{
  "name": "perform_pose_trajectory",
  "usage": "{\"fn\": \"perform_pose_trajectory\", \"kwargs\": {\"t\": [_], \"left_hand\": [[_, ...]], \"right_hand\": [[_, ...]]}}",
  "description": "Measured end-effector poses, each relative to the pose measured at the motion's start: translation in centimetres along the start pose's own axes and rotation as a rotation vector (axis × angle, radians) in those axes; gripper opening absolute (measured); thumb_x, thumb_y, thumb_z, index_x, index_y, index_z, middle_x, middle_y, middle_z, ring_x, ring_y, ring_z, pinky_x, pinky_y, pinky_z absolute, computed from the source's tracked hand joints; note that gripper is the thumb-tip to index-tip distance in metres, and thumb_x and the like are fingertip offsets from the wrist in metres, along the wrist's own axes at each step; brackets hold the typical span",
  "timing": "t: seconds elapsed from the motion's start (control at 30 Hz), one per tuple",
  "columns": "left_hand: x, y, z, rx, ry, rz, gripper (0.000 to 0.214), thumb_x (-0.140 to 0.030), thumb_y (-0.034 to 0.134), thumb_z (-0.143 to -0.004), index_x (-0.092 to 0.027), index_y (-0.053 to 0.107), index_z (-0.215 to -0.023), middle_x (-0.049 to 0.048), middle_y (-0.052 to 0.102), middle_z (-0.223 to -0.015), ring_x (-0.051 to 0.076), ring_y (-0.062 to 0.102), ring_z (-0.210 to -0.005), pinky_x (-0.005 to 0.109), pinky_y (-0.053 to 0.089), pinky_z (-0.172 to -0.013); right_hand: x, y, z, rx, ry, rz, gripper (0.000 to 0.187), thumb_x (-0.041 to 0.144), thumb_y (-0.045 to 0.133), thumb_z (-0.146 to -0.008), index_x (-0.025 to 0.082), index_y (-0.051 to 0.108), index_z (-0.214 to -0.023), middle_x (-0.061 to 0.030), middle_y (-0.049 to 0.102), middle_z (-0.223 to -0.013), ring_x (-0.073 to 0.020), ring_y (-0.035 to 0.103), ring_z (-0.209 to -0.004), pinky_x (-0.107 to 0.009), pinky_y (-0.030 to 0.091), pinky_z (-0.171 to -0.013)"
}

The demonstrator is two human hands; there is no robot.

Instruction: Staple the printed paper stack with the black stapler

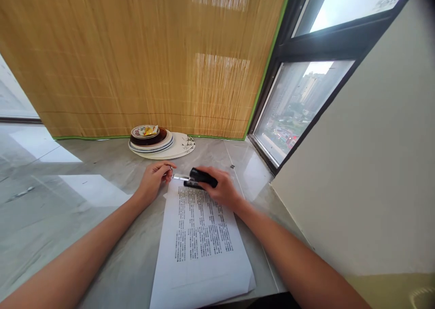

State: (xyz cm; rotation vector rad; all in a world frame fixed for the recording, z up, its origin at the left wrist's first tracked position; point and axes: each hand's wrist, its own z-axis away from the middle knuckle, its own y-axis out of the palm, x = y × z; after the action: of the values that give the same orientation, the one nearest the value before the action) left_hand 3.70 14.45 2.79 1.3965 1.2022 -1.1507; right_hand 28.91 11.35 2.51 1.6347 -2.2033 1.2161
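As I'm watching remotely, the right hand (221, 185) is gripping a black stapler (201, 176).
I'm seeing it over the twelve-o'clock end of the printed sheet (200, 275); at its nine o'clock, the left hand (155, 178) is pinching, on what I cannot tell.

A sheet of white paper (204, 272) carries blocks of small, dark printed text (204, 223). The characters are too small and blurred to make out, so no words or numbers can be read.
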Motion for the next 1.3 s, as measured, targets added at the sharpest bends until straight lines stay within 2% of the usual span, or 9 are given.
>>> {"fn": "perform_pose_trajectory", "kwargs": {"t": [0.1,0.17,0.6,0.67,0.8,1.0,1.1,1.17,1.3], "left_hand": [[0.2,-0.1,-0.1,0.010,-0.011,0.029,0.021,-0.033,0.070,-0.084,-0.017,0.074,-0.097,-0.0026,0.055,-0.064,0.010,0.047,-0.055,0.021,0.035,-0.049],[0.3,-0.1,-0.2,0.023,-0.016,0.014,0.026,-0.035,0.071,-0.085,-0.018,0.075,-0.104,-0.0024,0.056,-0.066,0.009,0.046,-0.054,0.021,0.034,-0.049],[0.1,0.6,0.0,0.035,-0.015,0.071,0.032,-0.042,0.078,-0.083,-0.019,0.080,-0.105,0.0062,0.075,-0.096,0.012,0.063,-0.070,0.027,0.057,-0.069],[0.1,0.6,0.1,0.035,-0.017,0.011,0.035,-0.044,0.078,-0.083,-0.019,0.079,-0.108,0.0072,0.076,-0.101,0.014,0.066,-0.074,0.030,0.059,-0.074],[0.1,0.7,0.4,0.064,0.084,-0.171,0.052,-0.047,0.073,-0.087,-0.022,0.065,-0.132,0.0077,0.077,-0.107,0.020,0.071,-0.087,0.037,0.061,-0.080],[-0.5,0.8,0.9,0.069,0.402,-0.663,0.023,-0.040,0.058,-0.098,-0.025,0.069,-0.112,0.0041,0.076,-0.112,0.022,0.070,-0.101,0.040,0.055,-0.095],[-0.6,0.9,0.9,0.119,0.516,-0.852,0.021,-0.035,0.054,-0.100,-0.026,0.069,-0.110,0.0036,0.075,-0.115,0.024,0.068,-0.109,0.044,0.052,-0.101],[-0.4,0.9,0.8,0.157,0.549,-0.902,0.022,-0.035,0.053,-0.099,-0.025,0.069,-0.110,0.0050,0.075,-0.115,0.025,0.067,-0.111,0.045,0.052,-0.101],[0.1,1.0,0.7,0.221,0.510,-0.959,0.025,-0.038,0.052,-0.099,-0.023,0.070,-0.109,0.0062,0.075,-0.108,0.025,0.070,-0.100,0.042,0.055,-0.093]], "right_hand": [[-0.7,-0.7,-0.2,-0.193,0.097,0.034,0.043,0.020,0.071,-0.087,0.027,0.065,-0.129,-0.0026,0.076,-0.117,-0.0206,0.073,-0.104,-0.034,0.057,-0.096],[-1.1,-1.0,-0.2,-0.240,0.140,0.056,0.042,0.020,0.072,-0.085,0.027,0.066,-0.126,-0.0025,0.077,-0.114,-0.0219,0.074,-0.102,-0.036,0.057,-0.095],[-1.1,-0.8,0.0,-0.088,0.131,0.015,0.043,0.016,0.071,-0.085,0.029,0.066,-0.126,-0.0015,0.074,-0.122,-0.0224,0.071,-0.111,-0.037,0.054,-0.101],[-1.2,-0.8,0.0,-0.095,0.138,0.012,0.043,0.015,0.071,-0.084,0.028,0.066,-0.125,-0.0016,0.074,-0.121,-0.0222,0.071,-0.110,-0.037,0.055,-0.101],[-1.3,-0.9,-0.1,-0.103,0.130,0.006,0.043,0.014,0.072,-0.083,0.028,0.067,-0.124,-0.0013,0.075,-0.118,-0.0214,0.072,-0.107,-0.036,0.055,-0.099],[-1.1,-0.8,-0.1,-0.062,0.066,0.017,0.045,0.013,0.070,-0.086,0.027,0.065,-0.128,-0.0026,0.074,-0.120,-0.0215,0.069,-0.110,-0.036,0.053,-0.100],[-0.8,-0.6,-0.1,-0.021,0.028,0.054,0.043,0.013,0.068,-0.087,0.026,0.065,-0.127,-0.0036,0.074,-0.117,-0.0221,0.069,-0.108,-0.038,0.053,-0.098],[-0.6,-0.5,0.0,0.000,0.008,0.076,0.042,0.014,0.067,-0.088,0.026,0.065,-0.127,-0.0040,0.075,-0.116,-0.0221,0.069,-0.106,-0.039,0.052,-0.097],[-0.5,-0.3,0.0,0.032,-0.028,0.104,0.041,0.014,0.065,-0.090,0.026,0.064,-0.129,-0.0043,0.074,-0.117,-0.0219,0.068,-0.107,-0.038,0.051,-0.096]]}}
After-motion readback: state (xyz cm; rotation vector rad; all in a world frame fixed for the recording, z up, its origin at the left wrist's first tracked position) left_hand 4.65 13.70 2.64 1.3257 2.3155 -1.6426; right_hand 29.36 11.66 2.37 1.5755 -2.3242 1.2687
